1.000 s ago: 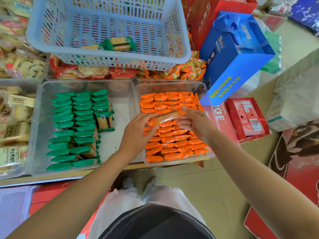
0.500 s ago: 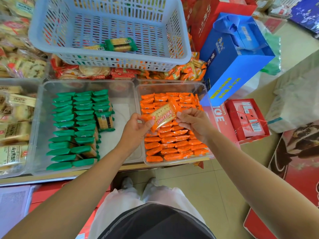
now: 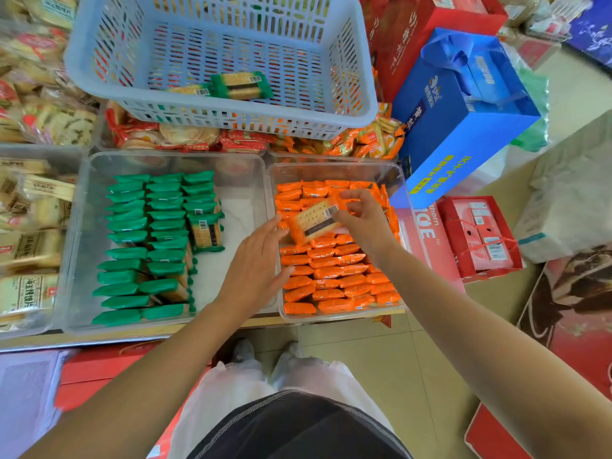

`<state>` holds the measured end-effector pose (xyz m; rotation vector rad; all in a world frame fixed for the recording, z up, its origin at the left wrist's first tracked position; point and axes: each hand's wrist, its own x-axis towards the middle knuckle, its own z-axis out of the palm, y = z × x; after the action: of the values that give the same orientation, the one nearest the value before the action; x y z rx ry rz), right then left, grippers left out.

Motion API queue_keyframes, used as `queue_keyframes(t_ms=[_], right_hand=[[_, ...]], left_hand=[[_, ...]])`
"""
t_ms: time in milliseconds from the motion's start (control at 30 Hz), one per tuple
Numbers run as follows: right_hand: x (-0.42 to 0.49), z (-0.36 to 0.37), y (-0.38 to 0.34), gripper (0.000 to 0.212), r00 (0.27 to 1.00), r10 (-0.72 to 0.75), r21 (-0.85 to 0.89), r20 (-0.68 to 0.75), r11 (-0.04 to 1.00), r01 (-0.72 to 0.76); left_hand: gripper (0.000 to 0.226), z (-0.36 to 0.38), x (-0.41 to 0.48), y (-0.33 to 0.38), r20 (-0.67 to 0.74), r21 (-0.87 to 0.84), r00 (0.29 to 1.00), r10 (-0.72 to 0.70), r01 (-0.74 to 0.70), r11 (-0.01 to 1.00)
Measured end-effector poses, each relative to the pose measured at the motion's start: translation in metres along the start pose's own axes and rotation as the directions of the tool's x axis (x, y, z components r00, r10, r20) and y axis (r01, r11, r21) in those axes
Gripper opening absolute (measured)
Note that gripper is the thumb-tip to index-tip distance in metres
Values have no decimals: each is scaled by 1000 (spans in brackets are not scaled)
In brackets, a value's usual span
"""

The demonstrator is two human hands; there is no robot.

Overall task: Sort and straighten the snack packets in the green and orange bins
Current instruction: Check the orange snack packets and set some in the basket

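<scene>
Two clear bins stand side by side on the shelf. The left bin (image 3: 82, 226) holds rows of green packets (image 3: 149, 243); one green packet (image 3: 205, 231) lies flat with its barcode up. The right bin (image 3: 405, 200) is filled with orange packets (image 3: 334, 276). My right hand (image 3: 367, 223) pinches one orange cracker packet (image 3: 313, 220) above that bin, its back face up. My left hand (image 3: 255, 266) hovers over the divide between the bins with fingers straight, just off the held packet.
A light blue basket (image 3: 361, 104) with two green packets (image 3: 241, 84) sits behind the bins on other snacks. A blue gift bag (image 3: 463, 127) and red boxes (image 3: 480, 236) stand to the right. More snack bins (image 3: 29, 246) lie left.
My left hand has let go of the orange packet and drawn back. My right hand has turned the packet over and carried it toward the far part of the orange bin.
</scene>
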<state>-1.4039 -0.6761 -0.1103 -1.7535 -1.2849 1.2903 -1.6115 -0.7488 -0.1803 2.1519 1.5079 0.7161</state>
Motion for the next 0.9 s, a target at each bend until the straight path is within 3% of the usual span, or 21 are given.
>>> queue_keyframes(t_ms=[67,167,300,433,600,767,900], right_hand=[[6,4,6,28,980,-193,-176,-51,968,181],[9,13,12,27,901,-433,-298,26,857,420],[15,27,31,32,807,-540,-392,239,707,589],[22,41,49,31,767,-539,-467,346,610,640],[25,53,60,24,777,-541,-641,321,480,599],[24,53,57,20,808,-499,-660,314,497,564],[34,49,49,16,817,-536,-675,211,525,518]], left_hand=[[62,8,-12,-10,100,90,994,45,-55,994],[62,13,-22,-14,125,129,989,74,-90,988],[60,13,-21,-12,119,137,991,65,-81,987],[59,14,-22,-13,138,128,989,60,-78,989],[59,14,-20,-12,155,141,987,51,-73,987],[60,13,-22,-13,138,152,989,54,-75,985],[60,14,-21,-12,135,149,989,53,-73,986]])
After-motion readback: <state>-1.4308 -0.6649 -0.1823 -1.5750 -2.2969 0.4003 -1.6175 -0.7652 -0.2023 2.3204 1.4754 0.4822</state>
